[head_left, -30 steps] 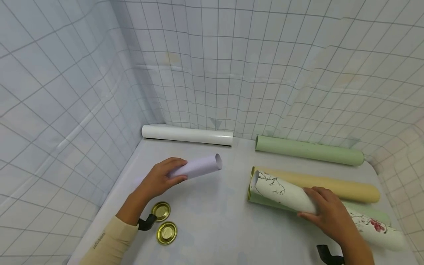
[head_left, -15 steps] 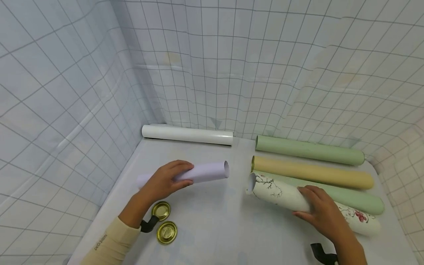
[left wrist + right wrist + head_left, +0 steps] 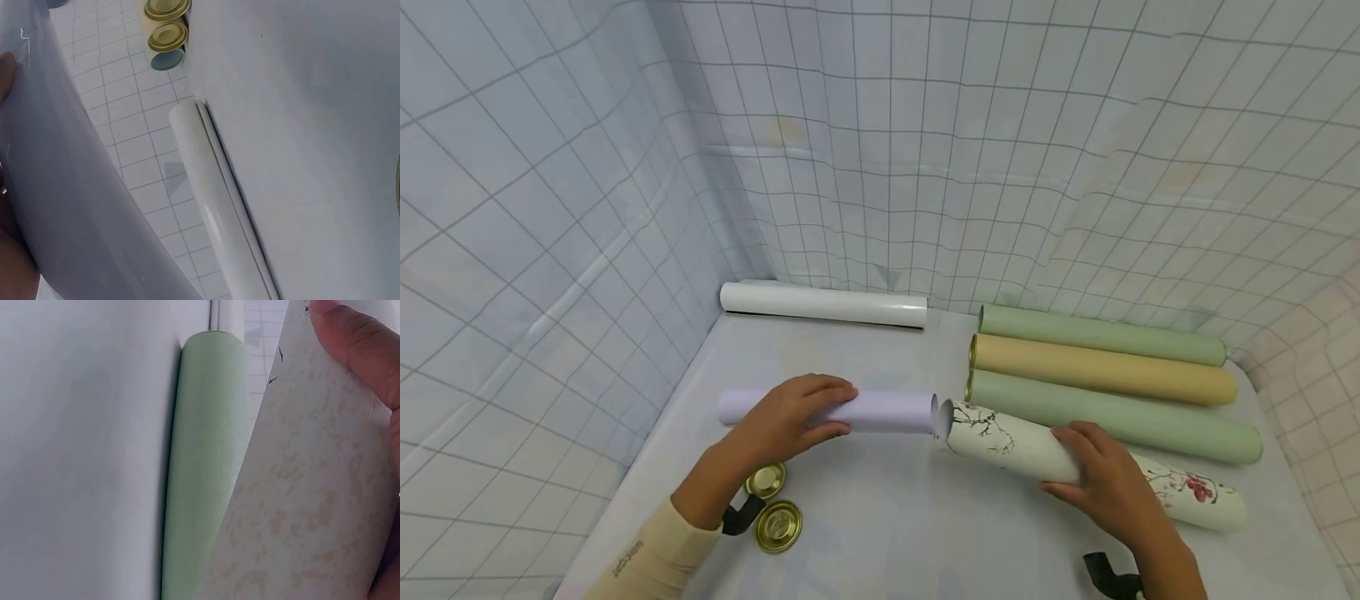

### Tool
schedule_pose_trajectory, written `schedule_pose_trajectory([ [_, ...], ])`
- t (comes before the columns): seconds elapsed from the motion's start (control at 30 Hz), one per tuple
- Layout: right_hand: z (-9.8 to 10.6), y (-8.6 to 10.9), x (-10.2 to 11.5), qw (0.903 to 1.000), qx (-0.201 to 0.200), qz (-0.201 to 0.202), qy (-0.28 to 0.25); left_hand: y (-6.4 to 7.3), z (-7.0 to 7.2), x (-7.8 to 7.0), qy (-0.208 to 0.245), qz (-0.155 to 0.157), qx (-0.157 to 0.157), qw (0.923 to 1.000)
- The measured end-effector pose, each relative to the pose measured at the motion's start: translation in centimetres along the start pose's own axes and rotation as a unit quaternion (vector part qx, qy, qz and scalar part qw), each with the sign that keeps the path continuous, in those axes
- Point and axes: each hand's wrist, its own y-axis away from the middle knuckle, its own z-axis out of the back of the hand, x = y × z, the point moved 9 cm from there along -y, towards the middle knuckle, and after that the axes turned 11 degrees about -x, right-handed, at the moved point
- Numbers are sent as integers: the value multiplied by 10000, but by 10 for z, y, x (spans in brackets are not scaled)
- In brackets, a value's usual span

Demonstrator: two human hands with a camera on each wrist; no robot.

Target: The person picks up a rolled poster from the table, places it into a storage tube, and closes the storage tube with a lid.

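Note:
In the head view my left hand (image 3: 790, 421) grips a lavender paper roll (image 3: 891, 412) from above, thumb on the near side. My right hand (image 3: 1108, 479) holds a white paper roll with a printed branch and red flowers (image 3: 1011, 437). The two rolls' open ends nearly meet mid-table; whether they touch, I cannot tell. Up close in the left wrist view, the lavender roll (image 3: 75, 175) fills the left side. The right wrist view shows my thumb (image 3: 369, 356) against the flowered roll (image 3: 300, 487), with a green tube (image 3: 203, 456) beside it.
Behind the flowered roll lie a green tube (image 3: 1120, 417), a yellow tube (image 3: 1105, 371) and another green tube (image 3: 1097, 335). A glossy white roll (image 3: 823, 305) lies along the back wall. Two gold lids (image 3: 778, 527) sit near my left wrist. Grid-patterned sheeting (image 3: 887, 167) encloses the table.
The lavender roll has come right and nearer, levelling out. My right hand has shifted the flowered roll left, off the tubes. The yellow and nearer green tubes have moved back toward the far green one.

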Motion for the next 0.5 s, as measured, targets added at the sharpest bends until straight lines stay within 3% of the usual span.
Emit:
schedule_pose_trajectory([
  [0.5,-2,0,10,10000,-31,40,-16,2,-1,-6,-408,-331,93,9986],
])
